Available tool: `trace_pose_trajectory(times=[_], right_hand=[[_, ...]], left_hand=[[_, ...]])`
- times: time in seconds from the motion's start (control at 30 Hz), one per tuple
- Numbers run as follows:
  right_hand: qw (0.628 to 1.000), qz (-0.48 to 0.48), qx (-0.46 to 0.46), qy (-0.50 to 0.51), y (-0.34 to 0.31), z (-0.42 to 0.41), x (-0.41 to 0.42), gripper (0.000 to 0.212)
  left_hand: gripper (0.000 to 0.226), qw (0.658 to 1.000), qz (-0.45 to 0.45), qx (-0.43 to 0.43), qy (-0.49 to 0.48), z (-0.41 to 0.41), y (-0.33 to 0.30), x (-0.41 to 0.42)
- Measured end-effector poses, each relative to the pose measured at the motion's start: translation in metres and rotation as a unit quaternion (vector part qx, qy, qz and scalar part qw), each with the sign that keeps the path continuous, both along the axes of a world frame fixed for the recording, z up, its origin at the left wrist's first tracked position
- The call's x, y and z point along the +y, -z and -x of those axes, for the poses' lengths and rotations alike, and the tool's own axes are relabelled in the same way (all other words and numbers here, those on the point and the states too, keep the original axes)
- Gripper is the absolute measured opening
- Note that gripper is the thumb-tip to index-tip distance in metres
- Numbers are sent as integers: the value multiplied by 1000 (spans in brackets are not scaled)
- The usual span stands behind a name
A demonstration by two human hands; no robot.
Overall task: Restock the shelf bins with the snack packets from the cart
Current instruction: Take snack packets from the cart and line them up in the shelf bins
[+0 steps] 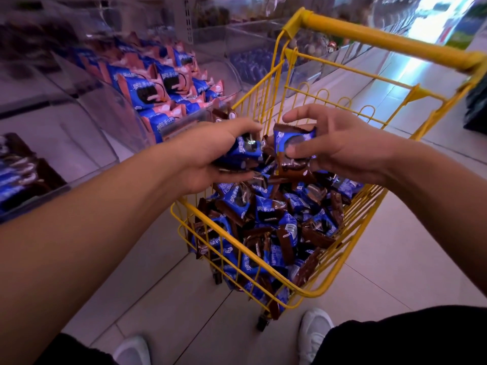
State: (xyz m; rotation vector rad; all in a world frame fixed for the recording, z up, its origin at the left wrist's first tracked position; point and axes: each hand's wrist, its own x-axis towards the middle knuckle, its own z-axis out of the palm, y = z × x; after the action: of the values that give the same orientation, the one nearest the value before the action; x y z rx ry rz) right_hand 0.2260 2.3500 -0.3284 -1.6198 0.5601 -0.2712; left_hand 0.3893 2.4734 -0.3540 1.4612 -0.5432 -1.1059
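Holding snack packets over the yellow cart, I have both hands in use. My left hand curls round a small bundle of blue-and-brown packets; I can make out at least two in that grip, though how many more lie under the fingers I cannot tell. My right hand holds two packets: a blue one pinched under the thumb, and a brown one hanging just below it. The two handfuls sit close together, above the far end of the cart's basket.

Below them the cart holds a loose heap of the same packets, far too many and too jumbled to count, piled against the wire sides. Its one yellow handle bar runs across the upper right.

To my left stand clear shelf bins. One bin is filled with blue-and-pink packets standing upright; a second bin, lower and nearer, holds blue-and-brown ones. Further bins behind are blurred.

My two white shoes stand on the tiled floor just beside the cart's near end.
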Motion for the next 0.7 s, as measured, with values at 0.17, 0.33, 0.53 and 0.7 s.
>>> trace_pose_trajectory(times=[0.17,0.33,0.53,0.7], right_hand=[[998,24,-62,-5,2,3,-4,58],[997,-3,-68,-49,0,9,-11,48],[984,104,-15,-142,-4,19,-21,57],[965,248,-40,-76,-8,15,-10,72]], left_hand=[[44,983,-33,145,105,2,-5,3],[42,965,26,214,146,-4,-10,6],[35,968,10,162,193,-15,-6,9],[31,970,-10,118,214,-14,-1,11]])
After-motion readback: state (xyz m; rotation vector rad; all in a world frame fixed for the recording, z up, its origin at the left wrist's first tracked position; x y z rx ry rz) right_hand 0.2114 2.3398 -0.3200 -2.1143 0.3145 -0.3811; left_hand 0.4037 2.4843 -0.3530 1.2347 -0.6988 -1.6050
